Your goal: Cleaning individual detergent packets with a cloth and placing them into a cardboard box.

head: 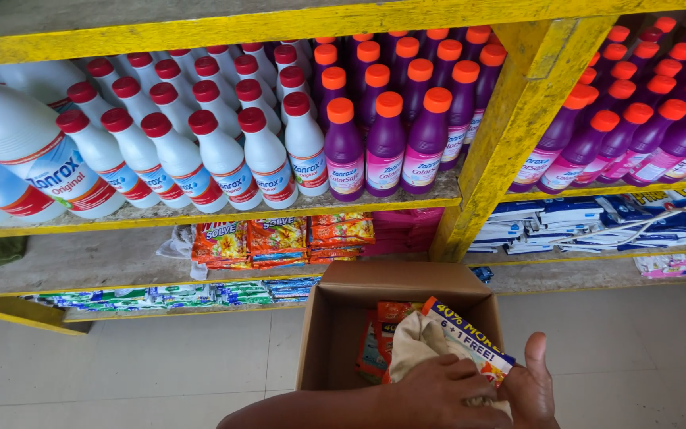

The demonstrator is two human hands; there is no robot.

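Both your hands are low over the open cardboard box [335,334] on the floor, right at its near right corner. Your left hand [438,393] is curled over a strip of sachets [470,338], fingers folded down on top of it. Your right hand [535,385] backs it up from the outer side, thumb sticking straight up, palm against the pack; I can't tell how tightly those fingers close underneath. A beige cloth or paper wrap [418,342] sits bunched under the strip, touching it.

That strip looks light and floppy to me: thin foil-plastic film, glossy, likely slick. It will bend and sag if you hold it by one end, so keep a hand flat under the middle, or pinch it along a sealed edge where the film is doubled. Sachets can burst at the seams, so I'd judge a hard squeeze risky.

More orange and red sachets [376,342] lie deeper in the box, against its left inner wall.

Above you, the yellow shelf [200,213] carries white bottles with red caps [224,159] along its front edge, purple bottles with orange caps [387,143] towards its right end beside the yellow post [510,135]. One shelf down, orange sachet packs [279,238] sit stacked near the front edge.
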